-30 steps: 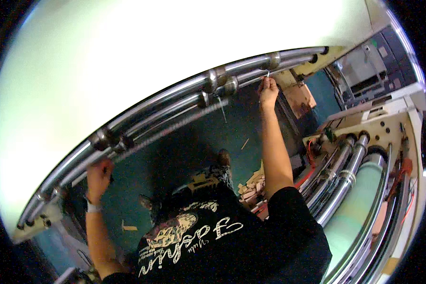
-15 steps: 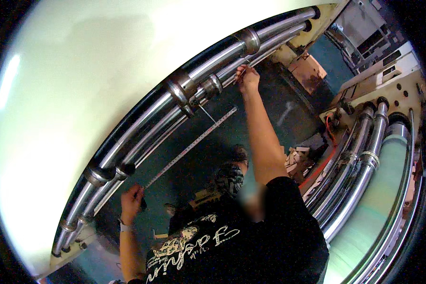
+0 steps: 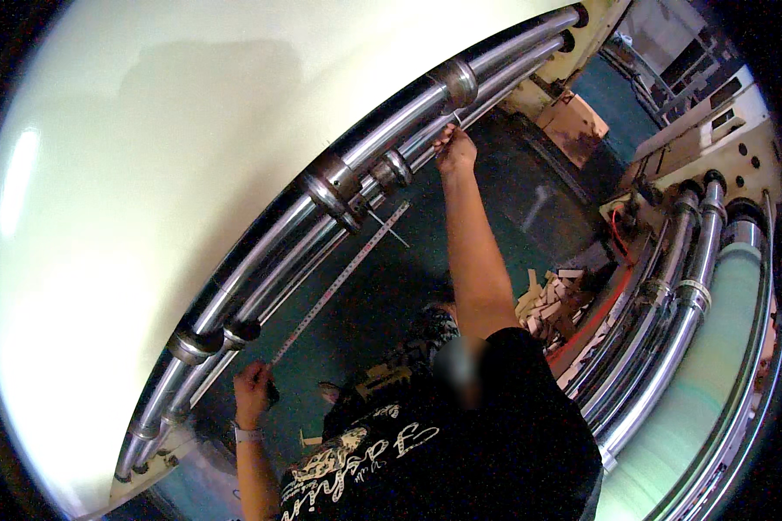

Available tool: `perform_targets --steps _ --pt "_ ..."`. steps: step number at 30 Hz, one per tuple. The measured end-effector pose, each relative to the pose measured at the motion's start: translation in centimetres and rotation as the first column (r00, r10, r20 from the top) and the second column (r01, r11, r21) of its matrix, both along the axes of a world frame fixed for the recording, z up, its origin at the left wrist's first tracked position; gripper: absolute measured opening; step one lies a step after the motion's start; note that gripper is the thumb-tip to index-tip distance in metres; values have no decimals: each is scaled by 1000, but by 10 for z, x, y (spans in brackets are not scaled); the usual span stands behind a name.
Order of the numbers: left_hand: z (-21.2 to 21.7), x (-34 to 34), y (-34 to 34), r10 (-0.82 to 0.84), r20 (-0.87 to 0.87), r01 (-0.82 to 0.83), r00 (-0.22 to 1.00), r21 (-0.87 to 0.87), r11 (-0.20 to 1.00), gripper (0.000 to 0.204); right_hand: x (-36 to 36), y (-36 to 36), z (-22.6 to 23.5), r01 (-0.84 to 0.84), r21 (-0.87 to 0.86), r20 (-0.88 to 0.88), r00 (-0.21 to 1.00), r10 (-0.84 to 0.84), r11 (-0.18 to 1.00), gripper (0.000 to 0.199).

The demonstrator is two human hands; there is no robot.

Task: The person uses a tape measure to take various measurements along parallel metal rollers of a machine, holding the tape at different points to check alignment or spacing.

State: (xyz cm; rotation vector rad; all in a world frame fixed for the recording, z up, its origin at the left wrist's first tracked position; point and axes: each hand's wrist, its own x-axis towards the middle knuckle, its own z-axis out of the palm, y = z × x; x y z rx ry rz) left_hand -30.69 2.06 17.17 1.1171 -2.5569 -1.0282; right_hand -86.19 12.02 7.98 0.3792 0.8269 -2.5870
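Nearest the camera is the person's black shirt (image 3: 460,443) with a pale printed design, soft and matte. The left hand (image 3: 252,392), a light band at its wrist, is closed around the near end of a measuring tape (image 3: 339,282), a thin flat strip with fine markings that runs up and rightward, just below the steel rollers (image 3: 321,217). These are long polished cylinders, glossy and curved by the lens, ringed with thicker metal collars (image 3: 326,185). Farther along, the right hand (image 3: 453,149) reaches up with fingers pinched on a small thin piece at the rollers; what it is cannot be told. Below lies a dark teal floor (image 3: 382,295) with pale wooden scraps (image 3: 547,295). Beyond, a broad cream drum surface (image 3: 148,156), smooth and faintly shiny, fills the left, and a second set of chrome rollers (image 3: 678,295) curves at right.
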Motion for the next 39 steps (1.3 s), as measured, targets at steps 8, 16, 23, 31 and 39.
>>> perform_targets --steps 8,16,23,31,39 --pt "-6 0 -5 77 -7 -76 997 81 994 23 -11 3 -3 -91 -84 -21 996 90 992 22" --pt "-9 0 -5 88 -51 -85 995 52 995 21 -52 40 22 -464 453 66 869 491 761 18" --pt "-26 9 -15 -21 14 22 1000 -16 1000 18 -98 25 20 -86 971 241 369 898 -225 22" --pt "-31 14 -12 -9 -38 13 999 109 994 15 -30 -36 -35 421 905 -392 880 269 -58 20" --pt "-22 44 -4 107 -41 -102 993 117 988 15 -34 -33 -54 268 356 -319 935 -153 895 11"
